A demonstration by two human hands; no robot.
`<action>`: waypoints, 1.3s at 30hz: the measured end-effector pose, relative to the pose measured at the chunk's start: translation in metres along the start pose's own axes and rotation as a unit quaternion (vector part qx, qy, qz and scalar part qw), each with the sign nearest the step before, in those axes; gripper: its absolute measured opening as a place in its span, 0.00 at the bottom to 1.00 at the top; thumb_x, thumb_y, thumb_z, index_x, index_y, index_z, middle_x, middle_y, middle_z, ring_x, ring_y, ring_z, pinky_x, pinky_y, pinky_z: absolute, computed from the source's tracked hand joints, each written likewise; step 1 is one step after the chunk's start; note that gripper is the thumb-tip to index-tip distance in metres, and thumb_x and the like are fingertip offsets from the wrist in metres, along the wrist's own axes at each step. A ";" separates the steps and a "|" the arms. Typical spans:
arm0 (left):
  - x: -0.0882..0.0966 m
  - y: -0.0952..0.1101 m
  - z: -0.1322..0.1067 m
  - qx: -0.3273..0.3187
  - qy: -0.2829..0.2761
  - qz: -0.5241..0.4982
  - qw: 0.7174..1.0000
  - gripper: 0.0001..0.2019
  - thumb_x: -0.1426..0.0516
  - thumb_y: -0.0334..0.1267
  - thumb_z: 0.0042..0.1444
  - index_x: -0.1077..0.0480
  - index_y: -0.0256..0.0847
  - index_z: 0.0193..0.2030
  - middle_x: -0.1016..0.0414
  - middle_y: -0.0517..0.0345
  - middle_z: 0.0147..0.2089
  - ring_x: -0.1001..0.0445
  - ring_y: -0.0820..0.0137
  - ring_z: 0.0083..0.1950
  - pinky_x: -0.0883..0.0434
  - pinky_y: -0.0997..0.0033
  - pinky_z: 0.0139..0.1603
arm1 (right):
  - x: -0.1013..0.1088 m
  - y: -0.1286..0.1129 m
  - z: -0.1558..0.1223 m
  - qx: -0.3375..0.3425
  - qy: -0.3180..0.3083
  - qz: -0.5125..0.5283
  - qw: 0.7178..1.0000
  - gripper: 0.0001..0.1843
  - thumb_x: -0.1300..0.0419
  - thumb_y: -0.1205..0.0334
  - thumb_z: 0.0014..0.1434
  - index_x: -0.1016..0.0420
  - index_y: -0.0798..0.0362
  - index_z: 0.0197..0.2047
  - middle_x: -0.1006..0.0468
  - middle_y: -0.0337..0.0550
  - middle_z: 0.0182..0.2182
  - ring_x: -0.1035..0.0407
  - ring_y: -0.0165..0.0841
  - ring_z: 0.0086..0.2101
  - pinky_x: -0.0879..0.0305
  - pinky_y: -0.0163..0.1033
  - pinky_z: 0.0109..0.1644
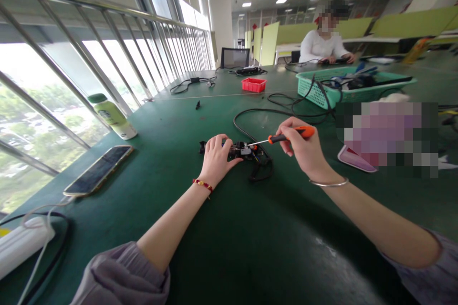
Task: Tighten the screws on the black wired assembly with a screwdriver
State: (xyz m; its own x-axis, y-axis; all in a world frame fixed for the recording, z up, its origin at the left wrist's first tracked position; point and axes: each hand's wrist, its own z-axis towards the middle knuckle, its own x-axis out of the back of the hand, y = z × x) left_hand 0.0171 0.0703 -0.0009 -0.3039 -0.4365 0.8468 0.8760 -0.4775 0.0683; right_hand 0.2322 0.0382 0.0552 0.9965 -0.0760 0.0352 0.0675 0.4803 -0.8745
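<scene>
A small black device with exposed inner parts and wires [246, 151] lies on the green table [229, 228]. My left hand [216, 155] rests over its left part, fingers curled on it and thumb along the near side, gripping it against the table. In my right hand [302, 147] is a screwdriver [275, 138] with an orange and black handle. Its thin shaft points left, and the tip meets the device's middle; exactly what it touches is too small to tell. A black cable [236, 116] runs from near the device toward the back right.
A teal basket [315, 90] of cables and tools stands back right, and a red tray [254, 85] behind the device. At left are a phone [100, 170], a bottle [113, 116] and a white power strip [25, 243]. Across the table sits a person [322, 45].
</scene>
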 end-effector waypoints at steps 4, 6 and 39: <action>-0.002 -0.003 0.001 -0.008 -0.037 -0.048 0.998 0.18 0.37 0.46 0.50 0.38 0.40 0.41 0.30 0.52 0.41 0.31 0.59 0.46 0.35 0.57 0.51 | -0.003 0.002 -0.003 -0.027 -0.036 -0.020 0.999 0.09 0.45 0.63 0.55 0.34 0.53 0.24 0.38 0.30 0.11 0.45 0.23 0.13 0.49 0.30 0.16; -0.002 -0.003 0.001 0.006 -0.049 -0.046 0.998 0.19 0.37 0.47 0.50 0.39 0.40 0.40 0.30 0.54 0.38 0.30 0.60 0.43 0.34 0.60 0.46 | -0.002 0.003 -0.003 -0.030 -0.040 -0.025 0.998 0.08 0.45 0.62 0.55 0.34 0.53 0.25 0.38 0.30 0.11 0.45 0.23 0.13 0.49 0.30 0.16; 0.000 0.001 0.002 0.001 -0.037 -0.010 0.999 0.18 0.38 0.52 0.51 0.37 0.42 0.37 0.28 0.57 0.36 0.29 0.62 0.40 0.36 0.64 0.42 | 0.014 -0.048 0.056 0.021 -0.208 -0.313 0.926 0.03 0.41 0.69 0.53 0.26 0.54 0.32 0.26 0.36 0.21 0.33 0.25 0.18 0.41 0.32 0.23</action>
State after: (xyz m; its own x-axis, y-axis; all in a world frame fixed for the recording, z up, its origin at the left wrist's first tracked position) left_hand 0.0189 0.0718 0.0001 -0.2927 -0.3698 0.8818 0.8711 -0.4835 0.0864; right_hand 0.2458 0.0629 0.1250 0.6935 -0.0123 0.7203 0.6321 0.4900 -0.6002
